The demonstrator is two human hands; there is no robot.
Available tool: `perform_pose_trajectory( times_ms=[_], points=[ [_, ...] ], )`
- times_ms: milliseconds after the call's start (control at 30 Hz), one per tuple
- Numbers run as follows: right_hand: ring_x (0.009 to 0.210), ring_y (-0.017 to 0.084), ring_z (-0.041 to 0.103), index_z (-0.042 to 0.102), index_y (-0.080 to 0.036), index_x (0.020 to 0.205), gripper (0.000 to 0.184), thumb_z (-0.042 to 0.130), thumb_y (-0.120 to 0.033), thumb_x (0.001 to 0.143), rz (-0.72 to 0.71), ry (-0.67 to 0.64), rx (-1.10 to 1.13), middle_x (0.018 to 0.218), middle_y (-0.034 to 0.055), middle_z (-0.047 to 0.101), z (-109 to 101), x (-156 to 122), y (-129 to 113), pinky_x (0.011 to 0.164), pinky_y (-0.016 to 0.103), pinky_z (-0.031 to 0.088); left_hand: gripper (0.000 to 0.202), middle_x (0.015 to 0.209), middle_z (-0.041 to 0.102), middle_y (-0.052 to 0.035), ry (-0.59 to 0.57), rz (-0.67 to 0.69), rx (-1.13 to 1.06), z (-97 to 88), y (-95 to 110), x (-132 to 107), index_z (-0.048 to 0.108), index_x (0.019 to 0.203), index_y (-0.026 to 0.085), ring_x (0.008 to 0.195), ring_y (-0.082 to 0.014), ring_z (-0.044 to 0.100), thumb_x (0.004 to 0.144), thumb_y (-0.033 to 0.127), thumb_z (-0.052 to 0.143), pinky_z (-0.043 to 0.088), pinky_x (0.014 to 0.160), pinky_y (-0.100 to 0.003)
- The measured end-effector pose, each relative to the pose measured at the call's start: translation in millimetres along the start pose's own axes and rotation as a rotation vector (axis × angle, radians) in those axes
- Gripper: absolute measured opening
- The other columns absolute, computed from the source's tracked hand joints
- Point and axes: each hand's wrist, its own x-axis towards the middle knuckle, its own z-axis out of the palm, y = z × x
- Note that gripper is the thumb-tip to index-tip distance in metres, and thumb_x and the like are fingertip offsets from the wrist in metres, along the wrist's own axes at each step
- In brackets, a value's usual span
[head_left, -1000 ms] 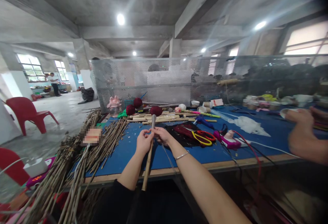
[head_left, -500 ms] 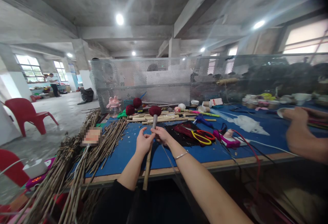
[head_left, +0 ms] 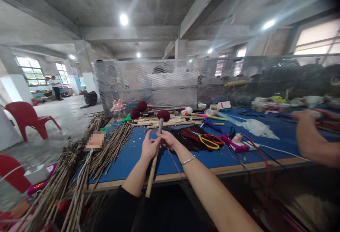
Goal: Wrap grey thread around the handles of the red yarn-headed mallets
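Now stick (head_left: 152, 176) leans further right in hands (head_left: 149, 149).

The blue-topped bench (head_left: 124, 161) has a wooden front edge (head_left: 225, 170). Thin twigs (head_left: 114, 143) are heaped at its left end, with pale sticks (head_left: 172, 121) and a pink-topped jar (head_left: 118, 113) farther back. To the right lie a dark cloth (head_left: 183, 140), a purple-and-white power strip (head_left: 241, 149) and a crumpled plastic bag (head_left: 260, 128).
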Motion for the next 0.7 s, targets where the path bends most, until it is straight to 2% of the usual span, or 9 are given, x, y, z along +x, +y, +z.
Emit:
perform_pose_trajectory(
  times_ms=[67,133,233,333,400,500,567,633,700],
  points=[
    [0.032,0.003,0.034,0.044,-0.018,0.08,0.04,0.071,-0.041,0.06,0.023,-0.015,0.01,0.046,-0.01,0.043,0.4,-1.5,-1.3,0.032,0.016,0.008,0.084,0.054,0.059,0.0028,-0.035,-0.065,-0.06,1.5,3.0,-0.6,0.016,0.138,0.013,0.042,-0.0121,0.056,0.072,0.036,0.063,0.041,0.04,-0.019],
    [0.032,0.003,0.035,0.044,-0.018,0.079,0.04,0.07,-0.041,0.06,0.015,-0.022,0.001,0.046,-0.0096,0.044,0.9,-2.3,-1.6,0.031,0.016,0.008,0.085,0.056,0.06,0.0014,-0.052,-0.113,-0.073,1.6,3.0,-0.5,0.013,0.139,0.013,0.042,-0.0122,0.056,0.073,0.037,0.061,0.04,0.039,-0.019],
    [0.031,0.003,0.033,0.045,-0.018,0.078,0.04,0.071,-0.041,0.059,-0.002,-0.014,-0.03,0.045,-0.0098,0.044,1.1,-1.9,-0.3,0.03,0.016,0.01,0.076,0.06,0.06,0.0005,-0.035,-0.111,-0.008,-0.6,-1.9,0.5,0.027,0.134,0.013,0.041,-0.0103,0.054,0.072,0.039,0.062,0.037,0.037,-0.018],
    [0.029,0.002,0.026,0.045,-0.017,0.078,0.041,0.072,-0.041,0.058,-0.008,-0.002,-0.048,0.044,-0.0105,0.043,-0.1,-0.5,1.2,0.029,0.017,0.01,0.071,0.062,0.059,0.0014,0.047,0.001,0.086,-2.9,-6.5,1.5,0.043,0.123,0.011,0.043,-0.0077,0.052,0.062,0.035,0.071,0.037,0.038,-0.016],
    [0.029,0.001,0.023,0.044,-0.018,0.078,0.041,0.072,-0.04,0.058,-0.014,-0.005,-0.034,0.044,-0.0113,0.042,-1.3,0.4,1.6,0.029,0.017,0.01,0.074,0.061,0.059,0.0019,0.076,0.052,0.096,-3.0,-6.6,1.7,0.044,0.123,0.01,0.044,-0.0074,0.052,0.059,0.032,0.074,0.038,0.041,-0.016],
    [0.029,0.001,0.023,0.043,-0.018,0.079,0.042,0.073,-0.038,0.058,-0.016,-0.013,0.017,0.044,-0.0119,0.04,-2.9,0.8,0.7,0.03,0.016,0.008,0.082,0.055,0.058,0.0031,0.047,0.018,-0.001,-0.9,-2.6,1.2,0.034,0.131,0.009,0.044,-0.0095,0.054,0.062,0.034,0.072,0.04,0.041,-0.017],
    [0.031,0.002,0.028,0.043,-0.018,0.081,0.042,0.073,-0.039,0.059,-0.013,-0.028,0.037,0.046,-0.0104,0.044,-3.3,0.3,-0.3,0.031,0.016,0.008,0.087,0.055,0.059,0.0025,0.012,-0.036,-0.089,0.9,0.4,1.1,0.023,0.136,0.01,0.045,-0.0116,0.056,0.066,0.036,0.069,0.042,0.041,-0.019],
    [0.032,0.003,0.032,0.044,-0.018,0.082,0.042,0.071,-0.041,0.06,-0.014,-0.041,0.033,0.046,-0.0096,0.044,-2.8,-0.7,-1.3,0.031,0.015,0.008,0.084,0.059,0.062,0.0001,-0.028,-0.071,-0.137,1.7,1.7,1.6,0.016,0.137,0.01,0.047,-0.0128,0.058,0.072,0.033,0.063,0.044,0.042,-0.021],
    [0.032,0.003,0.033,0.044,-0.018,0.08,0.04,0.07,-0.042,0.062,-0.014,-0.049,0.003,0.045,-0.0095,0.044,-1.6,-2.0,-1.9,0.031,0.015,0.009,0.075,0.061,0.063,-0.0014,-0.06,-0.098,-0.118,0.9,0.7,2.5,0.017,0.137,0.01,0.045,-0.0126,0.058,0.077,0.03,0.057,0.043,0.042,-0.021]
  ],
)
